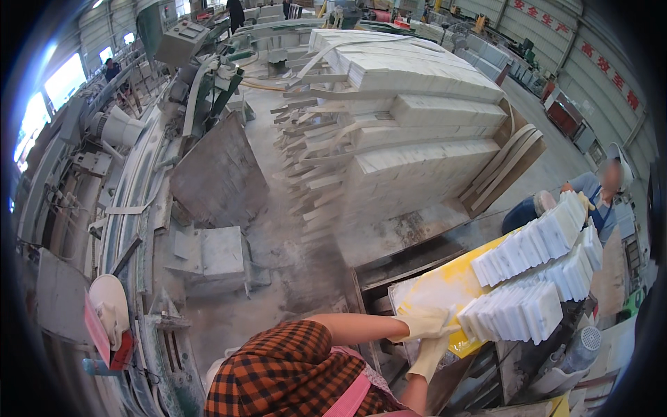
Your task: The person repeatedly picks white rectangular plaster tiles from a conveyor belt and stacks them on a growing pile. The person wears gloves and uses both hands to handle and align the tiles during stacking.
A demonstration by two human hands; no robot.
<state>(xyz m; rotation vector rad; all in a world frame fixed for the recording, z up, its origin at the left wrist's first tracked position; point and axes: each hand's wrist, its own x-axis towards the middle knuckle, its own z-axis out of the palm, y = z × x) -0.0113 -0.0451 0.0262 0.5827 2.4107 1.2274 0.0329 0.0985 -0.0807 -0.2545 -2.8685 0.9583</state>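
Left hand (422, 324): gloved in pale yellow, extended over the counter (417, 283) at the near end of the front row (513, 313) of white tiles. Right hand (429, 356): gloved alike, positioned just below the left hand, the two overlapping in view. The fingers of both hands point toward the front row; whether either hand grips a tile, or how wide it is spread, cannot be told.

The tiles stand on edge, face to face. The front row occupies the near right part of the counter, partly over a yellow area. The rear row (531, 242) lies beyond it, roughly parallel. A third row (575, 272) stands to the right, between the other two.

A co-worker (599, 208) in blue is located at the far right end of the rear row, one gloved hand (586, 200) at the end tiles.

Beyond the counter, a stepped stack (424, 156) of white stone bears straps (511, 163) at its right end; thin strips (316, 177) project from its left side. A dark plate (219, 170) leans beside the machine (135, 222) at left. A grey box (219, 257) sits on the floor (295, 281) below the plate.
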